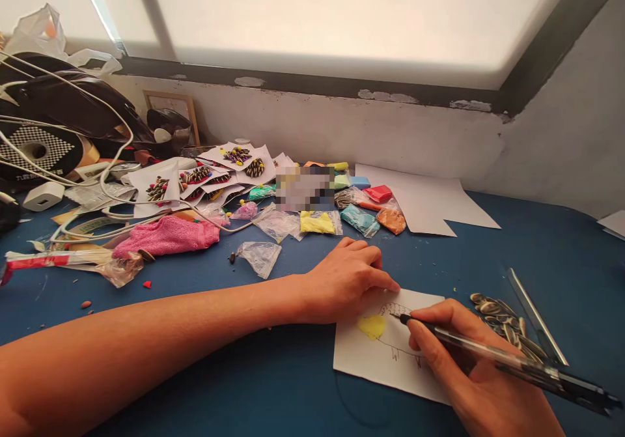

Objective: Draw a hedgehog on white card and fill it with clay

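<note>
My right hand (469, 352) grips a black, clear-barrelled pen (508, 359), its tip against a white piece of paper (356, 355). On the paper is an ink outline of a rounded body with a scalloped upper line and small jagged legs. At the left end of the outline lies a flat yellow patch (372, 327). My left hand (349, 277) rests palm down at the paper's upper left edge, index finger stretched along it and the other fingers loosely bent. Part of the drawing is hidden behind my right hand.
Right of the paper lie striped sunflower seeds (502, 323) and a metallic rod (537, 316). Farther back are coloured clay packets (361, 219), white sheets (424, 199) and seed-covered cards (209, 180). A pink cloth (170, 235) and white cables (117, 157) occupy the left.
</note>
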`<state>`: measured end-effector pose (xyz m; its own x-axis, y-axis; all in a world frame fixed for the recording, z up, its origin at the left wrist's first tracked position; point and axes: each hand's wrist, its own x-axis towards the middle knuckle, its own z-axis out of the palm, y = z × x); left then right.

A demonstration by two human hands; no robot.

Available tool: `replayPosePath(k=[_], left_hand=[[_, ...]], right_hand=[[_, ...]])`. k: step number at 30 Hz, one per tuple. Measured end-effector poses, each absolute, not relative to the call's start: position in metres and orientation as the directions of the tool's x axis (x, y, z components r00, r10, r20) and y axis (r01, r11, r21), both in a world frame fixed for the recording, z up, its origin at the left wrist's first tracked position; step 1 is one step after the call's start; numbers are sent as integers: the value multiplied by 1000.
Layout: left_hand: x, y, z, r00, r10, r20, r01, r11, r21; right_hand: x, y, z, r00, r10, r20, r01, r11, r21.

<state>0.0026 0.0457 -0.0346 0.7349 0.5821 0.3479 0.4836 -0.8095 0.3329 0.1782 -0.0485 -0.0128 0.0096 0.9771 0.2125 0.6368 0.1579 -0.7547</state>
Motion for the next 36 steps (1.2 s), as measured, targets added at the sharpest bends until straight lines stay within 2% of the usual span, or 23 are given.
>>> replayPosePath(k=[11,25,36], left_hand=[[3,48,-36,736,578,353,483,-813,325],[3,46,-36,726,587,359,482,-806,343],[3,46,-35,726,586,360,483,-807,340]], right_hand=[[178,-48,-14,-32,984,173,664,150,-733],[186,-43,-20,-95,964,247,717,239,-655],[177,-51,-13,-44,977,210,666,186,-723]])
